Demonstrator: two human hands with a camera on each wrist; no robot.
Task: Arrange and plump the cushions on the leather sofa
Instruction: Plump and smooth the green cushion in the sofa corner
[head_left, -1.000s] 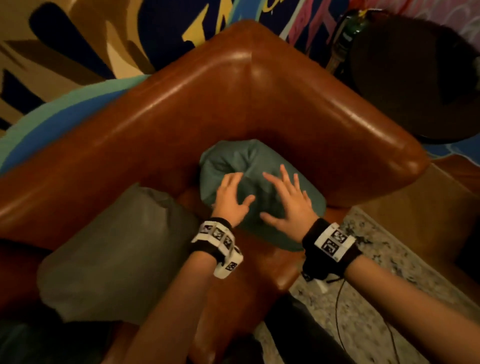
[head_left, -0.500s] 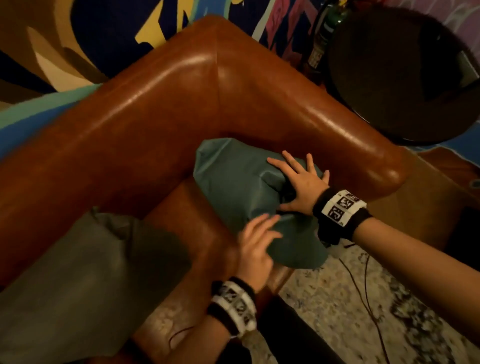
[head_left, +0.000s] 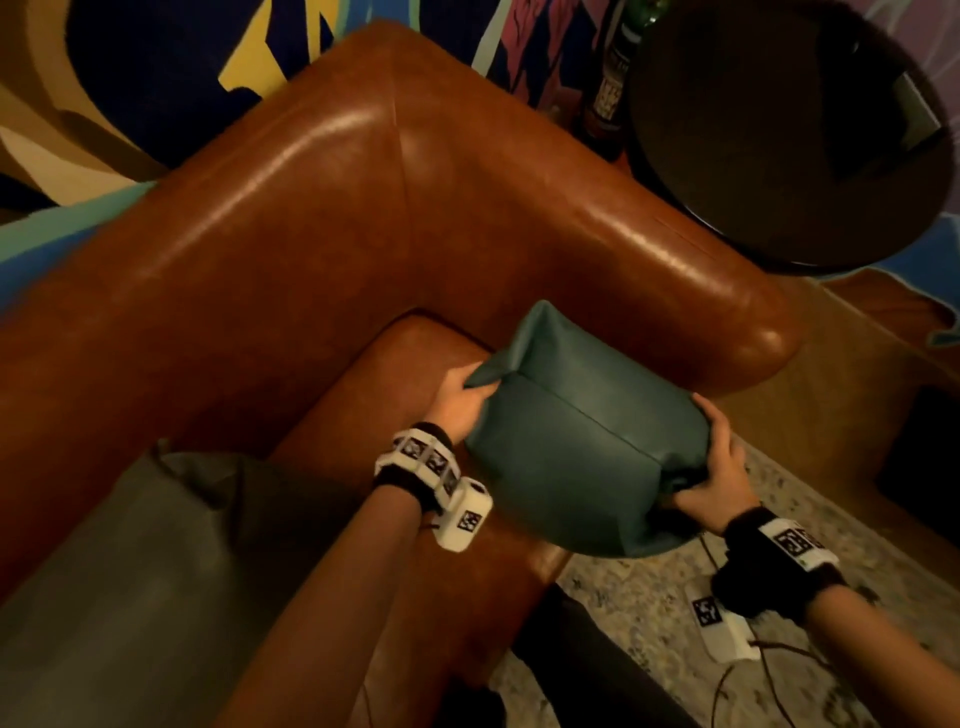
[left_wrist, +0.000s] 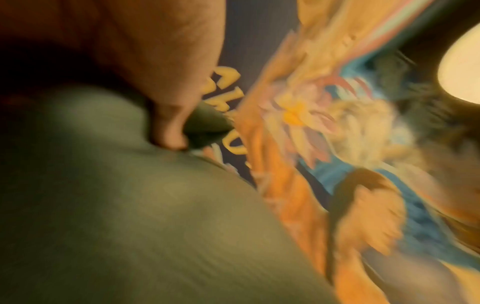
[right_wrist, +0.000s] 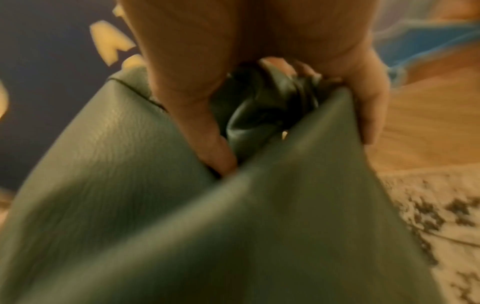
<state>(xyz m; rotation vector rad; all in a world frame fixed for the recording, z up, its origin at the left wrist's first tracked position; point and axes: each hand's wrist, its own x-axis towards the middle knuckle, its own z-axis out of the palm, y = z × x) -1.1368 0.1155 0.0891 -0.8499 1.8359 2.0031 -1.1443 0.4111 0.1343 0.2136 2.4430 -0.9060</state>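
Teal cushion (head_left: 582, 447) is held between both hands above the front corner of the leather sofa (head_left: 322, 218) seat, just before the armrest. Long axis runs left-right between the palms. Left hand (head_left: 460, 397) grips its left end, fingers curled behind; right hand (head_left: 719, 467) has fingers clamped into bunched cover at the right end. Grey cushion (head_left: 135, 571) lies to the left, nearer the left hand. Likely a squeeze-to-plump step.

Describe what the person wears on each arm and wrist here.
Both forearms are bare, with no sleeves in view. The left wrist carries a dark band with a white strip of square black-and-white markers and a white marker-tagged block. The right wrist carries the same kit, its block hanging below, with thin dark cables trailing.
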